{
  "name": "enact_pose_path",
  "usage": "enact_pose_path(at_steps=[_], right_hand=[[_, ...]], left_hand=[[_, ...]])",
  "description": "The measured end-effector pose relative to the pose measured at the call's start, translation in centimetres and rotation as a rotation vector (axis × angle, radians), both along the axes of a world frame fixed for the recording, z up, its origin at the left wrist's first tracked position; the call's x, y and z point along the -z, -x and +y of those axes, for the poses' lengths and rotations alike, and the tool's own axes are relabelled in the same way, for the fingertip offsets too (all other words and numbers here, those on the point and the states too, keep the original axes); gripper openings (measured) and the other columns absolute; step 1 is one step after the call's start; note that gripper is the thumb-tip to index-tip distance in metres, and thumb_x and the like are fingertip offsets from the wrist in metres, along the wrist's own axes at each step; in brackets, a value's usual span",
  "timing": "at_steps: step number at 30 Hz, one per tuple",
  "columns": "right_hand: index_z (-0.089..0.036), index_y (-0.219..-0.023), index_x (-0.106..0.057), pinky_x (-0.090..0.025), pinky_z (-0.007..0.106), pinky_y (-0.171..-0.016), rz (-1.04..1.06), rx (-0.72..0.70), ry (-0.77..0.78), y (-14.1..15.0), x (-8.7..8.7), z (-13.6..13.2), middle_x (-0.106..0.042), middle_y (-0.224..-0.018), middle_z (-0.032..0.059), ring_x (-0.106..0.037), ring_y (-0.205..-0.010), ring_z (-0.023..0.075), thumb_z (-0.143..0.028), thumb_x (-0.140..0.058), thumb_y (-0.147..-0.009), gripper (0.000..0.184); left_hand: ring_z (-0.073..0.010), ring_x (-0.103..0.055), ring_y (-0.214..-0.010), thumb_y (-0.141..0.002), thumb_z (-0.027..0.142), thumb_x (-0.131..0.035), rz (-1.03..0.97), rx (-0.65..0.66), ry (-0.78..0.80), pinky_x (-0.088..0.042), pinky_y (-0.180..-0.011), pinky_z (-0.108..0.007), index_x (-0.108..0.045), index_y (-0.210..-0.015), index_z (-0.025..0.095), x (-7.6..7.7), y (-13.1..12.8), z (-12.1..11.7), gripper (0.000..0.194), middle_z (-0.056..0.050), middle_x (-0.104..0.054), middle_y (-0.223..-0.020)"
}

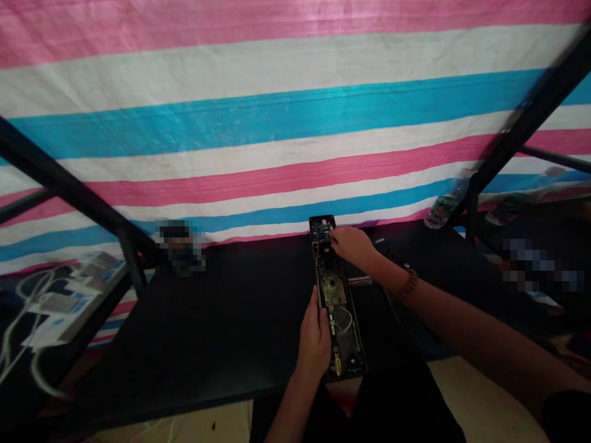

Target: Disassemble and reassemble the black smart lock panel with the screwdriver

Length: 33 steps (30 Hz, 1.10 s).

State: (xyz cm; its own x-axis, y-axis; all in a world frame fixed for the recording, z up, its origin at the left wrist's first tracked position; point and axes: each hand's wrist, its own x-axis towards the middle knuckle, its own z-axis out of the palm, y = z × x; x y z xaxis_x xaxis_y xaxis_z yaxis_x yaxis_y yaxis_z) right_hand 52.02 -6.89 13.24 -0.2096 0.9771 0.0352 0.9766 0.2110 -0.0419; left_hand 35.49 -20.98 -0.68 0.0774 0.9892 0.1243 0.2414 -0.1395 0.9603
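A long, narrow black door lock panel (333, 288) lies open in front of me, its near end reaching past the table's front edge. Inside it show a circuit board (322, 231) at the far end, a square metal plate, thin wires and a brass-coloured part (337, 362) near me. My left hand (316, 338) grips the panel's left edge, fingers pointing away from me. At the far end, my right hand (351, 245) is closed in a pinch beside the circuit board. What its fingertips hold, if anything, is hidden. A beaded bracelet circles the right wrist.
A black table (221, 326) bears the panel. Slim objects (360, 281) lie beneath the right forearm. A plastic bottle (447, 203) leans at the back right. White boxes and cables (69, 307) sit at the left. Black metal bars and a striped sheet stand behind.
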Motion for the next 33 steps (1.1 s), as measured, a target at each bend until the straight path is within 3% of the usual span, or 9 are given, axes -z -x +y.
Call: enact_pose_path(at_steps=[7, 16, 21, 25, 27, 30, 33], right_hand=[[-0.014, -0.102, -0.073, -0.05, 0.03, -0.084, 0.052, 0.023, 0.005, -0.3, 0.6, 0.6, -0.072, -0.112, 0.0148, -0.07, -0.102, 0.0248, -0.023, -0.049, -0.099, 0.026], [-0.016, -0.104, -0.072, -0.049, 0.029, -0.083, 0.118, -0.014, -0.07, 0.0, 1.5, 0.0, -0.07, -0.116, 0.0135, -0.068, -0.106, 0.0246, -0.016, -0.047, -0.098, 0.026], [-0.017, -0.102, -0.073, -0.05, 0.03, -0.081, 0.132, 0.013, -0.095, -0.2, 1.7, -0.3, -0.069, -0.114, 0.0139, -0.069, -0.101, 0.0249, -0.02, -0.049, -0.099, 0.024], [-0.017, -0.127, -0.066, -0.051, 0.032, -0.086, 0.318, 0.081, -0.136, -0.9, 2.9, -1.5, -0.067, -0.122, 0.015, -0.069, -0.102, 0.0255, -0.025, -0.052, -0.098, 0.032], [-0.017, -0.14, -0.056, -0.051, 0.033, -0.086, 0.443, 0.101, -0.13, -1.6, 3.9, -2.5, -0.071, -0.114, 0.0133, -0.069, -0.098, 0.0252, -0.024, -0.056, -0.096, 0.045], [-0.015, -0.14, -0.056, -0.052, 0.032, -0.08, 0.618, 0.12, -0.08, -2.9, 5.2, -4.6, -0.074, -0.091, 0.0074, -0.07, -0.083, 0.0224, -0.021, -0.056, -0.093, 0.047], [-0.014, -0.133, -0.061, -0.054, 0.033, -0.076, 0.775, 0.061, -0.012, -4.0, 5.7, -6.9, -0.073, -0.084, 0.005, -0.069, -0.077, 0.0207, -0.019, -0.056, -0.088, 0.045]], left_hand=[[-0.0243, -0.042, -0.15, -0.104, 0.029, -0.04, 0.005, -0.008, -0.001, -0.032, -0.126, -0.044, -0.04, -0.157, 0.016, 0.1, 0.0, -0.2, 0.055, -0.012, -0.046, -0.161], [-0.0244, -0.04, -0.151, -0.103, 0.031, -0.041, -0.009, 0.003, 0.009, -0.03, -0.127, -0.044, -0.042, -0.156, 0.015, 0.1, 0.1, -0.2, 0.055, -0.013, -0.045, -0.162], [-0.0236, -0.042, -0.15, -0.104, 0.032, -0.039, -0.024, 0.003, 0.014, -0.029, -0.127, -0.044, -0.041, -0.156, 0.016, -0.2, 0.1, -0.1, 0.054, -0.013, -0.047, -0.161], [-0.0243, -0.045, -0.148, -0.104, 0.033, -0.04, -0.047, -0.008, 0.013, -0.032, -0.125, -0.044, -0.042, -0.155, 0.016, -0.2, 0.0, -0.1, 0.054, -0.013, -0.049, -0.159], [-0.0246, -0.047, -0.146, -0.103, 0.034, -0.041, -0.054, -0.013, 0.022, -0.033, -0.124, -0.044, -0.043, -0.155, 0.018, -0.4, 0.0, -0.1, 0.053, -0.013, -0.051, -0.157], [-0.0246, -0.049, -0.144, -0.104, 0.035, -0.041, -0.059, -0.005, 0.034, -0.035, -0.123, -0.045, -0.042, -0.154, 0.019, -0.6, 0.0, 0.0, 0.053, -0.013, -0.053, -0.156], [-0.0266, -0.051, -0.143, -0.104, 0.04, -0.042, -0.056, -0.016, 0.027, -0.037, -0.121, -0.048, -0.044, -0.152, 0.019, -0.8, 0.1, 0.0, 0.052, -0.014, -0.054, -0.153]])
